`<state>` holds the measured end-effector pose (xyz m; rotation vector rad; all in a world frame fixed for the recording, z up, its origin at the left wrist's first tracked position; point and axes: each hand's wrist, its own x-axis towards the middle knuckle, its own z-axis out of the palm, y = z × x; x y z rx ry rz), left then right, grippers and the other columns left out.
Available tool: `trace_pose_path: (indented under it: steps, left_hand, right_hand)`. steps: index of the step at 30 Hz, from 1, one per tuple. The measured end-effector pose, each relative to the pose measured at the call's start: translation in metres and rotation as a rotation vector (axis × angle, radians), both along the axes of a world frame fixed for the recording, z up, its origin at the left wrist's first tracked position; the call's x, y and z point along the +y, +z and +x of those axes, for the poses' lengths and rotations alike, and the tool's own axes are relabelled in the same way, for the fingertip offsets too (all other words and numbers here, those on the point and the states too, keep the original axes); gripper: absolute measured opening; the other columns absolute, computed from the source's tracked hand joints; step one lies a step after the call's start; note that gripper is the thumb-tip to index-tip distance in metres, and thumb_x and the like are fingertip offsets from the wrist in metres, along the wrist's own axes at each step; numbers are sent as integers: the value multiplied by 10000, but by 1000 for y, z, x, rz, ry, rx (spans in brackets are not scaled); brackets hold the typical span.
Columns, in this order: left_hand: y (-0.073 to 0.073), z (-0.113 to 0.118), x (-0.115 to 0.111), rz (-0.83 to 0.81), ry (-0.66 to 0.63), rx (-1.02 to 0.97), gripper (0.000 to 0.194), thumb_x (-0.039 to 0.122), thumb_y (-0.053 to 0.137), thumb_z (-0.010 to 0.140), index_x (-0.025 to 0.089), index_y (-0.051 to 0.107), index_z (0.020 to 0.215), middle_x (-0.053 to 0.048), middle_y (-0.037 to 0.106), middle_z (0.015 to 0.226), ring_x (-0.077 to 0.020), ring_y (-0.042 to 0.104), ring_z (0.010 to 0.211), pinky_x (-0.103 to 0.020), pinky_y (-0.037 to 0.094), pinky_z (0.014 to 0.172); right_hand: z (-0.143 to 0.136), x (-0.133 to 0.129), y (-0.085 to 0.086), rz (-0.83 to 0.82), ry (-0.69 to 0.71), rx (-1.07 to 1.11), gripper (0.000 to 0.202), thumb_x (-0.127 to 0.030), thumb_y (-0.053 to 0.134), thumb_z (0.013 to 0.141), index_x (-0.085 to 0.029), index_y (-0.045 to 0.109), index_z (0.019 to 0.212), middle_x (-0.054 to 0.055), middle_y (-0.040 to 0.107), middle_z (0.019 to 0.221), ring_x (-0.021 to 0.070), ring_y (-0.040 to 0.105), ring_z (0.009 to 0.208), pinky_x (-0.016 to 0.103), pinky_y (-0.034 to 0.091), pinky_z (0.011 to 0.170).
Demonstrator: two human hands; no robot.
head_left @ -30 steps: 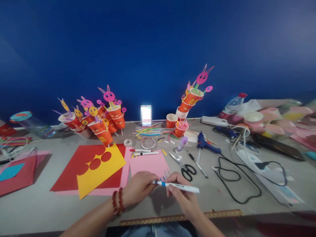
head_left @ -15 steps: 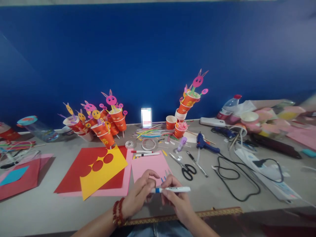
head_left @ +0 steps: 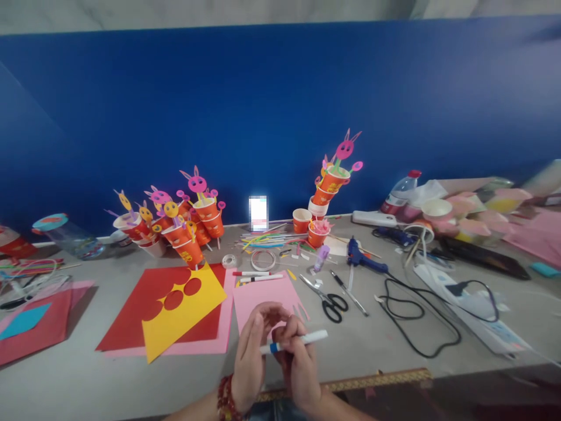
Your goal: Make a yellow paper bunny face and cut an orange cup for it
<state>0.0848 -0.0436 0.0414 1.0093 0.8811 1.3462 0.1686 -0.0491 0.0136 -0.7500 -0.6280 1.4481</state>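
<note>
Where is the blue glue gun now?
In the head view, the blue glue gun lies on the table's right side, just beyond the black-handled scissors and the pen.

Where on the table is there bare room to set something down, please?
Bare tabletop shows at the near left, in front of the yellow card, and in front of the scissors, between the right hand and the black cord. It is crowded along the blue wall and around the power strip.

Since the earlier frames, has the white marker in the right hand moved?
Yes, to the left, judged against the scissors: the white marker's white end reached past their handles' right edge; now it stops short.
</note>
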Motion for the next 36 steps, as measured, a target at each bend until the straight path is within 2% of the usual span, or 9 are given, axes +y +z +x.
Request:
trace_pose_path:
  steps: [6, 9, 11, 14, 18, 22, 26, 31, 36]
  left_hand:
    - [5, 0, -3, 117, -44, 83, 371, 468, 381, 1015, 212, 601, 1169, -109, 644, 1150, -267, 609, 1104, -431, 480, 987]
    - [9, -13, 7, 271, -178, 433, 345, 399, 508, 982, 239, 516, 1287, -114, 571, 1304, -268, 518, 1242, -420, 428, 1047]
    - [10, -24, 21, 359, -295, 724, 266, 393, 515, 980, 226, 565, 1181, -98, 636, 1163, -246, 593, 1085, -375, 488, 929]
    - [8, -41, 54, 452, -318, 1114, 268, 363, 407, 1022, 195, 604, 952, -55, 677, 884, -209, 627, 808, -322, 505, 741]
    - [2, -62, 120, 584, -72, 1484, 221, 290, 439, 1005, 173, 619, 955, -79, 679, 945, -247, 616, 892, -394, 477, 835]
    - [-4, -73, 180, 588, 23, 1561, 179, 251, 477, 987, 180, 640, 978, -90, 661, 1011, -261, 583, 1009, -411, 445, 902]
    - [-9, -65, 210, 595, 62, 1594, 138, 218, 532, 949, 193, 665, 979, -97, 646, 1036, -284, 552, 1040, -447, 430, 925]
    - [-8, -53, 193, 634, 41, 1549, 200, 204, 520, 941, 182, 635, 1103, -130, 589, 1171, -312, 497, 1139, -501, 392, 988]
    - [-13, -58, 114, 753, -259, 1474, 247, 409, 587, 917, 218, 662, 1054, -74, 635, 1130, -244, 577, 1044, -393, 461, 959]
  right_hand:
    - [3, 5, -3, -42, -37, 31, 293, -325, 598, 675, -231, 340, 571, -72, 301, 526, 93, 221, 460, 192, 225, 412]
    - [16, 18, 1, -7, 25, -79, 249, -310, 635, 692, -217, 431, 585, -69, 359, 533, 84, 266, 458, 193, 243, 419]
    - [26, 28, 4, 23, 77, -177, 229, -309, 662, 728, -207, 483, 627, -67, 403, 545, 81, 317, 464, 194, 269, 437]
    - [41, 40, 8, -1, 173, -319, 253, -429, 684, 801, -209, 572, 858, -64, 486, 561, 85, 360, 449, 194, 266, 432]
    - [79, 51, 5, 86, 99, -577, 485, -561, 609, 854, -206, 537, 1177, -17, 606, 668, 135, 492, 502, 246, 390, 497]
    - [138, 51, -6, 174, -120, -1203, 275, -474, 560, 885, -212, 637, 922, 44, 666, 797, 197, 596, 637, 309, 463, 618]
    - [173, 40, -16, 212, -133, -1650, 204, -377, 480, 917, -233, 623, 905, 65, 677, 917, 239, 661, 738, 328, 480, 643]
    - [174, 36, -23, 207, -95, -1852, 165, -257, 473, 905, -224, 591, 1015, 97, 671, 1057, 273, 691, 898, 347, 513, 719]
    - [178, 43, -18, 145, 6, -1952, 86, -191, 526, 877, -208, 585, 937, 96, 683, 1001, 273, 693, 893, 330, 500, 706]
